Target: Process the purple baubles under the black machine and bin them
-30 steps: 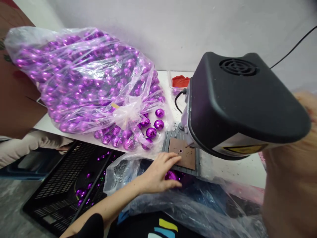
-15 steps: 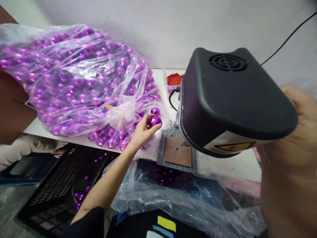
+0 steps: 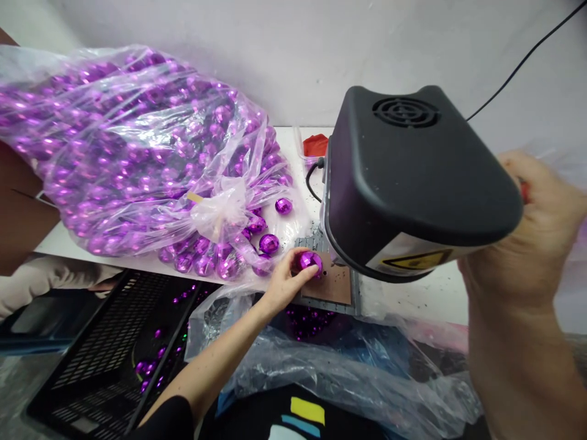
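Note:
My left hand point(image 3: 287, 281) pinches a shiny purple mirror-faceted ball point(image 3: 310, 263) between thumb and fingers, over the left part of a brown board point(image 3: 337, 287) with a small dark hole. The board lies on the grey slotted base point(image 3: 355, 299) of what looks like a bench drill press point(image 3: 413, 177). The press's black head hides its tool. At the right side of this head, my right hand point(image 3: 541, 214) is closed around a handle, mostly hidden, with a bit of red showing. Loose purple balls point(image 3: 269, 244) lie left of the base.
A big clear bag point(image 3: 151, 153) full of purple balls fills the table's left. Below it stands a black crate point(image 3: 101, 342) with some balls. Plastic sheeting point(image 3: 321, 360) drapes before my lap. A red cloth-like thing point(image 3: 315, 145) lies behind; dark chips dot the white table point(image 3: 413, 305).
My left hand has carried a purple ball from beside the bag rightward and nearer to me, over the brown board. My right hand stays by the machine head; the view has shifted slightly.

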`<act>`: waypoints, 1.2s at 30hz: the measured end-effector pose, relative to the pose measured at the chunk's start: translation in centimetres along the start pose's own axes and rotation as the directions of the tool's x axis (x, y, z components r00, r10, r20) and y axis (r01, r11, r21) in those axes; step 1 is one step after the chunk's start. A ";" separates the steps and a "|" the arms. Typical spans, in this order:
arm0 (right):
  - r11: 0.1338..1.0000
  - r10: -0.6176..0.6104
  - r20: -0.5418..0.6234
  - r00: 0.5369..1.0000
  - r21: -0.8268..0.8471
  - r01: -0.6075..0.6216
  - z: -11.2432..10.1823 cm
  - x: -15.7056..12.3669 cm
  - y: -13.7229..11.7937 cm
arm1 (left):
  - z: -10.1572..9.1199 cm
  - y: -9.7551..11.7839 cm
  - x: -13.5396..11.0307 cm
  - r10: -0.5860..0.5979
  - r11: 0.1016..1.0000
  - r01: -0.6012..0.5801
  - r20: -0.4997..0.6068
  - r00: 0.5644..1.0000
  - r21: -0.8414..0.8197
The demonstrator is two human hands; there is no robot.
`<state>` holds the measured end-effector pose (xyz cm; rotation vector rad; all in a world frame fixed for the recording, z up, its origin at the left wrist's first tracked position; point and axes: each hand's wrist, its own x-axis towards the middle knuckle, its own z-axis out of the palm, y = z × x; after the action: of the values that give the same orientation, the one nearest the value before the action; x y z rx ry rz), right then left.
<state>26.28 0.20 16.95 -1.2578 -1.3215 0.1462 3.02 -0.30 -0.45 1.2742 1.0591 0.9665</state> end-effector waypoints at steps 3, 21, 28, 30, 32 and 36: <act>1.000 0.002 -0.023 1.000 -0.004 -0.003 0.2 -0.1 -0.1 | 0.6 -1.2 0.1 0.138 0.976 -0.137 0.007 0.990 0.169; 0.999 -0.020 -0.047 0.999 -0.036 0.018 0.2 -0.2 -0.1 | 2.3 -1.5 0.5 0.291 0.757 -0.407 0.295 0.910 0.510; 0.991 -0.067 -0.026 0.997 -0.118 0.064 0.1 -0.2 -0.1 | 2.3 -1.6 0.2 0.292 0.809 -0.388 0.271 0.917 0.442; 0.991 -0.041 -0.035 0.999 -0.128 0.036 0.2 -0.1 -0.1 | 2.4 -2.0 0.2 0.304 0.799 -0.398 0.268 0.914 0.450; 0.991 -0.005 -0.036 0.999 -0.133 0.000 0.2 -0.1 -0.1 | 2.4 -2.3 0.1 0.294 0.797 -0.395 0.278 0.914 0.457; 0.990 0.017 -0.028 0.999 -0.136 -0.021 -0.1 -0.3 -0.1 | 2.3 -2.5 0.2 0.265 0.815 -0.372 0.286 0.921 0.444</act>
<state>26.17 -0.10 16.81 -1.3838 -1.3141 0.0527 5.23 -0.87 -2.94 1.9877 0.9684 0.8028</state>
